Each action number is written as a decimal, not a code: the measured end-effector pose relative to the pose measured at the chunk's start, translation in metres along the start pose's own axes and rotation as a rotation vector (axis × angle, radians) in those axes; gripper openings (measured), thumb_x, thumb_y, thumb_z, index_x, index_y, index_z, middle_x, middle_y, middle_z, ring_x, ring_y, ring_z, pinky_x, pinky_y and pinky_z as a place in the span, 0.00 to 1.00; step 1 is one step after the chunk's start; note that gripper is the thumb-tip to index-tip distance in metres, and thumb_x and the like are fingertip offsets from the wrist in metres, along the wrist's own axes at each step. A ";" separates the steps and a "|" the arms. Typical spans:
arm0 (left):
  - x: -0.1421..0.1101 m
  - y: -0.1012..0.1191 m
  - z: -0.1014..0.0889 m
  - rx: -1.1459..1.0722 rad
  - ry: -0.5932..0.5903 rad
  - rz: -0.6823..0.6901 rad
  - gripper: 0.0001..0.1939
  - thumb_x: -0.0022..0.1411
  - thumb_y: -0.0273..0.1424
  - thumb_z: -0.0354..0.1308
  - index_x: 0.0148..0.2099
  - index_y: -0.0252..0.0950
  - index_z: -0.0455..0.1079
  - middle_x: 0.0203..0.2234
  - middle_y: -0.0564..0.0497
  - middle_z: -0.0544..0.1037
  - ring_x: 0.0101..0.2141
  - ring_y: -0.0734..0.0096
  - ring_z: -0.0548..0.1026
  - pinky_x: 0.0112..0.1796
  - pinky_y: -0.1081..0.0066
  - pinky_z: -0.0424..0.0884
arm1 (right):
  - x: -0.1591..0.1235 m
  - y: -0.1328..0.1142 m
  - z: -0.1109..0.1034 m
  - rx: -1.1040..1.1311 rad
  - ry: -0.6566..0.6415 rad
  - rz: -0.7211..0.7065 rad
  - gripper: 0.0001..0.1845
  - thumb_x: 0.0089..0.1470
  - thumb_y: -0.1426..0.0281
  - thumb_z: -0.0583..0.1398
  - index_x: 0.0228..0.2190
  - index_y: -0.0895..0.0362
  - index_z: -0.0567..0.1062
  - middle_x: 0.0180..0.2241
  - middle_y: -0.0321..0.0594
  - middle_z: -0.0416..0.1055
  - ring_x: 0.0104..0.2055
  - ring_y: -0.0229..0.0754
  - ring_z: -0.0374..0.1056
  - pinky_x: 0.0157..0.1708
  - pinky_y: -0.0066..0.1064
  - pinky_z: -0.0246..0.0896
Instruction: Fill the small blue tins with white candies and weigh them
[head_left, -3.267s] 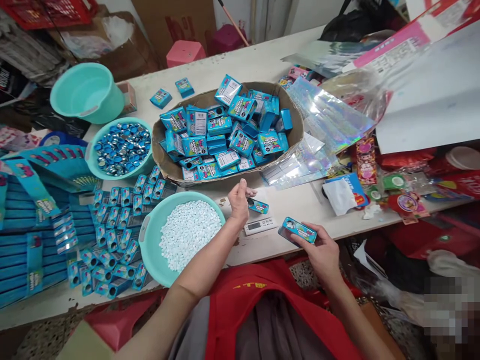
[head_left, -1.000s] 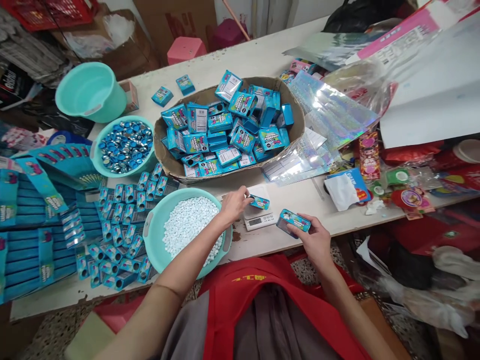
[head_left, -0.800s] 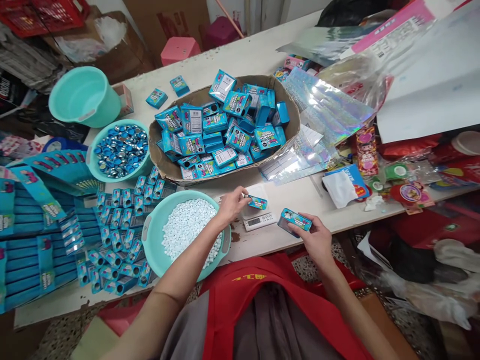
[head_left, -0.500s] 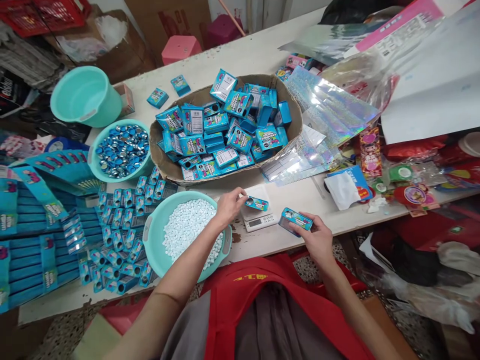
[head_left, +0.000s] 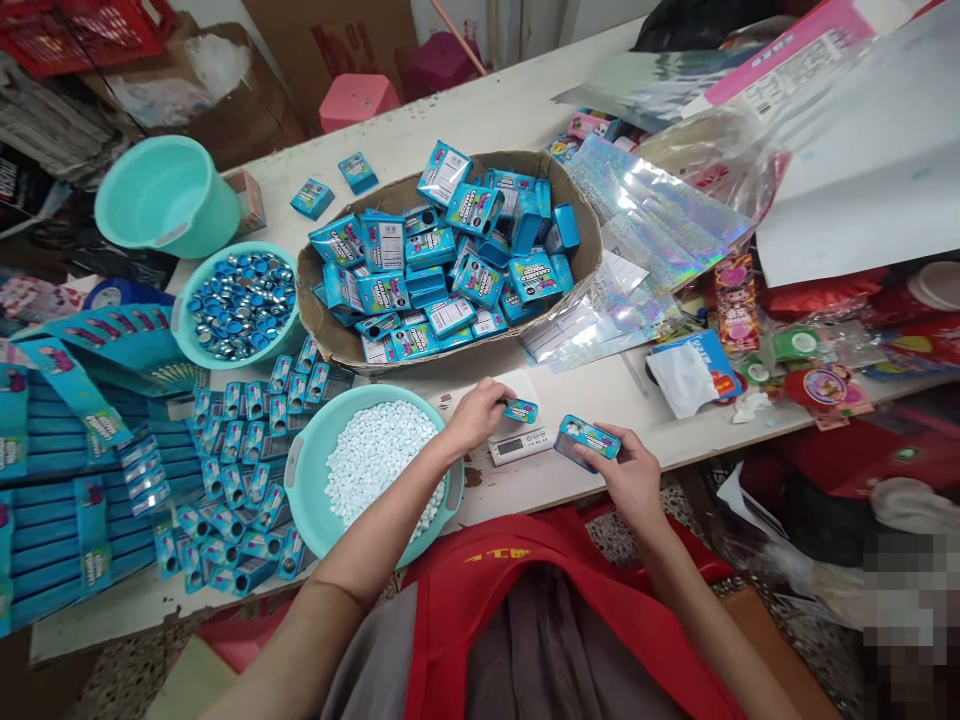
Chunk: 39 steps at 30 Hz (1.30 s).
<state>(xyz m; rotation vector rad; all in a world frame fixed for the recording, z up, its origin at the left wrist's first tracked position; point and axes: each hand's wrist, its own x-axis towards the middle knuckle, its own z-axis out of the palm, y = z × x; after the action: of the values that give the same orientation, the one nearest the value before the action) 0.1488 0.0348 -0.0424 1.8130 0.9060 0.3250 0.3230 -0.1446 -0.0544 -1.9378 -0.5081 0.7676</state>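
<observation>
My left hand is closed, fingertips pinched together over the left end of a small blue candy tin. That tin lies on a white kitchen scale; my fingers cover its round hole, and what they pinch is hidden. Gripped in my right hand is another blue candy tin, held just right of the scale, with white candies showing at its hole. Left of the scale, under my left forearm, stands a turquoise basin of small white candies.
Rows of blue tins stand left of the basin. Behind them is a turquoise bowl of metal caps. A cardboard box full of blue tins sits at the back. Shiny plastic sheets and packaging lie to the right.
My left hand has moved a little right, so its fingers now cover the hole of the tin on the scale. The right hand still holds its tin at nearly the same spot.
</observation>
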 end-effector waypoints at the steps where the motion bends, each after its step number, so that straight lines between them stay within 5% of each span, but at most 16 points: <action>1: 0.001 -0.002 -0.001 -0.120 0.047 -0.040 0.11 0.53 0.23 0.52 0.35 0.38 0.73 0.32 0.51 0.72 0.29 0.72 0.69 0.34 0.72 0.65 | 0.000 0.001 0.000 0.003 0.001 -0.003 0.29 0.33 0.57 0.71 0.38 0.57 0.76 0.35 0.42 0.75 0.36 0.45 0.70 0.36 0.39 0.69; 5: -0.014 -0.019 -0.023 -0.420 0.284 -0.256 0.08 0.51 0.29 0.54 0.33 0.37 0.72 0.22 0.54 0.71 0.19 0.76 0.62 0.23 0.75 0.59 | 0.000 0.002 -0.002 0.020 0.009 -0.016 0.28 0.33 0.58 0.71 0.38 0.57 0.76 0.35 0.41 0.75 0.36 0.45 0.70 0.36 0.39 0.69; 8: -0.046 -0.036 -0.056 -0.144 0.362 -0.331 0.06 0.50 0.30 0.56 0.32 0.39 0.73 0.23 0.53 0.74 0.22 0.71 0.66 0.27 0.73 0.61 | -0.001 0.000 -0.002 0.027 0.009 -0.007 0.28 0.33 0.58 0.71 0.38 0.57 0.75 0.35 0.41 0.75 0.36 0.45 0.71 0.38 0.40 0.69; 12: -0.075 -0.047 -0.078 0.290 0.212 -0.337 0.06 0.53 0.30 0.56 0.33 0.42 0.74 0.34 0.50 0.79 0.37 0.58 0.74 0.41 0.65 0.65 | 0.001 -0.006 0.000 0.007 -0.004 0.005 0.28 0.32 0.58 0.71 0.38 0.57 0.75 0.36 0.42 0.75 0.37 0.46 0.71 0.40 0.41 0.68; 15: -0.062 -0.033 -0.051 0.382 0.158 -0.139 0.11 0.56 0.28 0.54 0.43 0.40 0.72 0.43 0.46 0.77 0.45 0.57 0.72 0.49 0.61 0.64 | 0.001 -0.011 0.003 -0.011 -0.017 0.023 0.29 0.31 0.57 0.71 0.37 0.57 0.75 0.35 0.41 0.75 0.36 0.46 0.70 0.39 0.41 0.68; 18: -0.028 -0.011 -0.006 0.488 -0.032 0.118 0.21 0.54 0.25 0.56 0.52 0.39 0.67 0.51 0.43 0.71 0.51 0.57 0.69 0.51 0.59 0.63 | 0.000 -0.016 0.007 -0.040 -0.001 0.045 0.31 0.28 0.56 0.71 0.36 0.57 0.76 0.34 0.41 0.75 0.35 0.46 0.70 0.39 0.42 0.67; 20: -0.008 -0.004 0.014 0.568 -0.178 0.162 0.18 0.58 0.25 0.53 0.51 0.40 0.67 0.47 0.43 0.72 0.47 0.58 0.71 0.47 0.59 0.66 | 0.000 -0.020 0.010 -0.066 0.004 0.056 0.32 0.26 0.56 0.71 0.36 0.56 0.76 0.34 0.41 0.75 0.35 0.47 0.70 0.38 0.42 0.66; 22: -0.001 -0.002 0.016 0.587 -0.186 0.130 0.15 0.60 0.28 0.52 0.50 0.38 0.67 0.44 0.43 0.73 0.44 0.60 0.72 0.44 0.62 0.68 | 0.001 -0.025 0.016 -0.085 0.000 0.055 0.33 0.25 0.55 0.71 0.36 0.57 0.76 0.33 0.42 0.75 0.34 0.47 0.69 0.36 0.41 0.66; 26: -0.040 -0.006 -0.026 0.455 0.162 -0.043 0.19 0.59 0.39 0.57 0.50 0.38 0.65 0.42 0.46 0.72 0.43 0.62 0.73 0.41 0.66 0.70 | 0.003 -0.033 0.038 -0.152 -0.043 0.007 0.35 0.26 0.53 0.70 0.37 0.59 0.76 0.33 0.42 0.74 0.33 0.47 0.69 0.35 0.40 0.66; 32: -0.163 -0.023 -0.134 0.406 0.902 -0.309 0.24 0.55 0.38 0.62 0.53 0.37 0.64 0.46 0.47 0.73 0.46 0.65 0.72 0.48 0.66 0.67 | 0.008 -0.030 0.082 -0.204 -0.108 -0.029 0.41 0.27 0.50 0.69 0.43 0.62 0.75 0.38 0.46 0.73 0.41 0.57 0.69 0.48 0.53 0.62; 36: -0.268 -0.057 -0.188 0.494 1.300 -0.826 0.27 0.53 0.33 0.61 0.56 0.37 0.61 0.47 0.45 0.73 0.47 0.60 0.73 0.48 0.63 0.67 | 0.000 -0.036 0.085 -0.311 -0.154 -0.093 0.43 0.32 0.49 0.67 0.49 0.58 0.73 0.51 0.51 0.69 0.51 0.69 0.64 0.55 0.61 0.54; 39: -0.347 -0.097 -0.204 0.453 1.491 -1.252 0.27 0.53 0.34 0.60 0.55 0.35 0.60 0.46 0.41 0.74 0.48 0.53 0.73 0.48 0.57 0.66 | -0.004 -0.036 0.072 -0.235 -0.160 -0.122 0.40 0.41 0.49 0.64 0.54 0.52 0.68 0.55 0.50 0.66 0.57 0.69 0.60 0.56 0.59 0.57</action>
<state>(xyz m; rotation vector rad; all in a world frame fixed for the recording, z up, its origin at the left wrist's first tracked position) -0.2504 -0.0556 0.0234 0.7150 3.0513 0.6482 0.2687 -0.0858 -0.0458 -2.0474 -0.8387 0.8174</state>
